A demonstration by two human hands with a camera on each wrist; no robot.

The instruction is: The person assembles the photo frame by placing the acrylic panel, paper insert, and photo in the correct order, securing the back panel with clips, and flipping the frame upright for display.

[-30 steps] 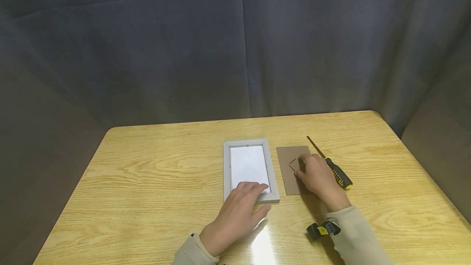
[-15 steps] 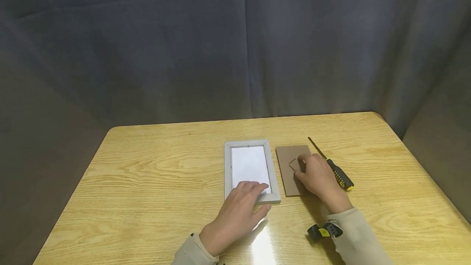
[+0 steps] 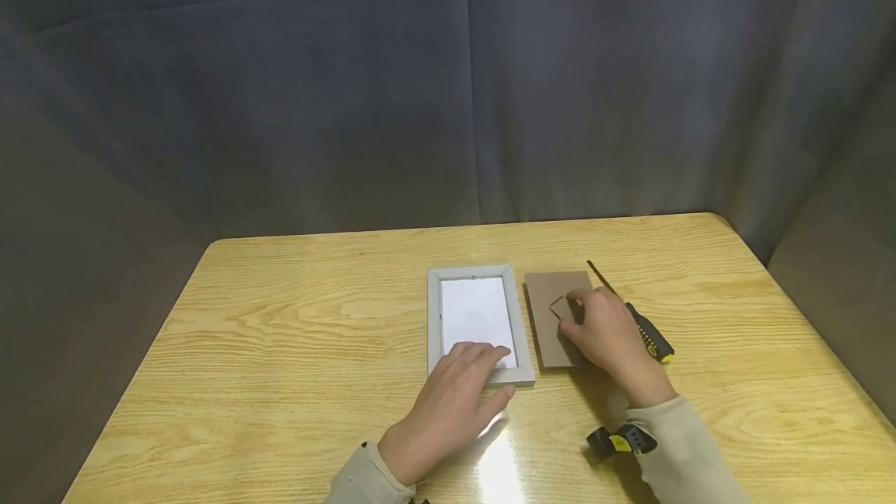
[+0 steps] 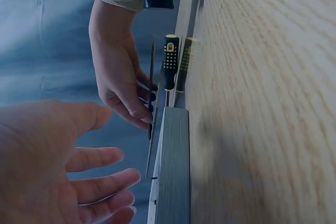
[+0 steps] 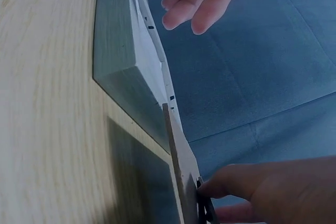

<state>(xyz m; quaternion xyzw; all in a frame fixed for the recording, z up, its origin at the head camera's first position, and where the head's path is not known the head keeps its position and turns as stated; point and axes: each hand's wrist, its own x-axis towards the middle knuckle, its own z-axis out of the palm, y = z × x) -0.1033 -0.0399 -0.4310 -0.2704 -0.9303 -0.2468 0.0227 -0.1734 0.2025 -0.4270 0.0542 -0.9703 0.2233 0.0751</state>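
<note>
A grey picture frame (image 3: pixel 435 321) lies back up on the table, with a white sheet (image 3: pixel 474 309) showing inside it. Over its near end hovers my left hand (image 3: pixel 451 399), fingers spread and nothing held; the left wrist view has a gap between fingertips and frame. To the frame's right, my right hand (image 3: pixel 607 337) pinches a dark piece on the brown backing board (image 3: pixel 544 344). The right wrist view shows that board (image 5: pixel 182 169) raised off the table, its shadow beneath, one edge close to the frame's corner.
A black and yellow screwdriver (image 3: pixel 652 337) lies right of the board, partly behind the right hand, its shaft pointing away. The wooden table (image 3: pixel 280 356) ends at a dark curtain (image 3: pixel 336 99) along the back. A black wrist device (image 3: pixel 609 442) sits by the right sleeve.
The right hand has lifted the backing board slightly off the table. The left hand has stayed in place over the frame.
</note>
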